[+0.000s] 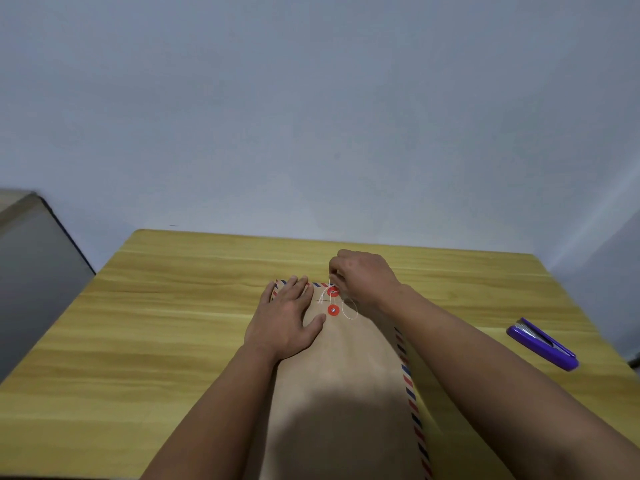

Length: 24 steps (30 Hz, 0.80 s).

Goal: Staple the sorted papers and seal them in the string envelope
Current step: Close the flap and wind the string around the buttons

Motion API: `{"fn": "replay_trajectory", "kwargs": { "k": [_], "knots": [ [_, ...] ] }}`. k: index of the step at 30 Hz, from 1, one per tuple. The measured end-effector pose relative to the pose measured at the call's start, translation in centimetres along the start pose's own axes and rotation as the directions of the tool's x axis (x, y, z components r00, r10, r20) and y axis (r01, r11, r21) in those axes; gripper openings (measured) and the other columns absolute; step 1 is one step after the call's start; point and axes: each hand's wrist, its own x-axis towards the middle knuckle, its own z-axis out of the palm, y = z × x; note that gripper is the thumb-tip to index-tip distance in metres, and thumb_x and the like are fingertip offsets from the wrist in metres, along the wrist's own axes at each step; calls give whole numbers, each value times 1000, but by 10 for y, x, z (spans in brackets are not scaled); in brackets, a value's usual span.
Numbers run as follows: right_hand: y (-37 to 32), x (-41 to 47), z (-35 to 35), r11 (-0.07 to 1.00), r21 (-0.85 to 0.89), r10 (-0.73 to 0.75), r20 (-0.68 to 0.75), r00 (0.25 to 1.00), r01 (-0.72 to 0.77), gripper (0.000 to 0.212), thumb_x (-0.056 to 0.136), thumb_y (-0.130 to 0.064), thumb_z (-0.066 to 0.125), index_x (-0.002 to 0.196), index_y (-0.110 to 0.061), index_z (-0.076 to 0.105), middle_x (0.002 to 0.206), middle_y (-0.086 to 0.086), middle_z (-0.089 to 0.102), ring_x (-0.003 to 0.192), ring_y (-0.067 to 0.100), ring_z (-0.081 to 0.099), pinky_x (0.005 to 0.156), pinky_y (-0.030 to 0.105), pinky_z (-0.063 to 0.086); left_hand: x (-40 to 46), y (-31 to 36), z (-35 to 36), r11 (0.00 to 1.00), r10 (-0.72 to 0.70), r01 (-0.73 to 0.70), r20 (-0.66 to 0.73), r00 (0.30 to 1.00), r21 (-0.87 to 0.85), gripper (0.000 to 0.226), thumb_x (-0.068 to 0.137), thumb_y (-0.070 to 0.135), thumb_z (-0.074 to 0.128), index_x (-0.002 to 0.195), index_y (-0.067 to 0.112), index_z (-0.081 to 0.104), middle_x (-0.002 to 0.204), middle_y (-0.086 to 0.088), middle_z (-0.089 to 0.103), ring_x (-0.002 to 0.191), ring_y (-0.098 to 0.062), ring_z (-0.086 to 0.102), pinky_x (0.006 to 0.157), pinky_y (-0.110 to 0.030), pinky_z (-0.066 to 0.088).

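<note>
envelope: matt kraft paper | table: smooth wood-grain | stapler: glossy plastic

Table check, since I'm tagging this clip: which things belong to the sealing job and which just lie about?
In use: envelope, string, two red discs, left hand pressing the flap, right hand pinching the string.
Lying about: purple stapler, grey box left of the table.

Envelope: near end cut off by bottom edge; left border hidden under left hand & forearm. Right hand covers flap's right corner; its fingertips curl under, so grip on string can't be told. Papers not visible. Grey box at left cut by frame edge. Stapler: detail blurred. Dark thing at far right edge, too little shown.
</note>
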Motion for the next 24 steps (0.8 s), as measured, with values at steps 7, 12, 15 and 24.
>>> {"fn": "replay_trajectory", "kwargs": {
  "k": [7, 12, 15, 24],
  "knots": [
    [15, -10, 1, 995, -25, 94, 76, 993, -92, 19, 100, -27, 53, 97, -20, 70, 99, -3, 66, 87, 24, 65, 72, 39, 55, 1, 0, 1, 1000, -1, 0, 21, 1000, 15, 76, 97, 66, 32, 160, 23, 32, 170, 7, 18, 158, -8, 7, 128, -45, -1],
    [31, -11, 0, 984, -47, 177, 137, 975, -172, 20, 98, -27, 55, 99, -20, 74, 102, -2, 69, 93, 24, 66, 72, 36, 55, 2, 0, -1, 1000, -7, 7, 28, 1000, 25, 76, 97, 65, 32, 161, 23, 30, 171, 7, 17, 157, -8, 5, 128, -45, -2],
    [31, -4, 3, 979, -50, 203, 159, 966, -198, 19, 98, -26, 56, 99, -20, 75, 105, -1, 69, 96, 25, 66, 71, 34, 51, 1, -1, -1, 1000, -8, 8, 28, 1000, 22, 76, 97, 65, 32, 160, 23, 31, 171, 7, 17, 158, -9, 6, 128, -46, -1],
    [0, 33, 13, 992, -69, 111, 150, 983, -101, 23, 101, -31, 55, 100, -15, 71, 106, 3, 66, 93, 27, 66, 69, 34, 45, 2, 0, 0, 1000, -2, 2, 24, 1000, 17, 76, 97, 65, 34, 160, 22, 33, 170, 7, 19, 158, -9, 6, 127, -48, 1]
  ]
}}
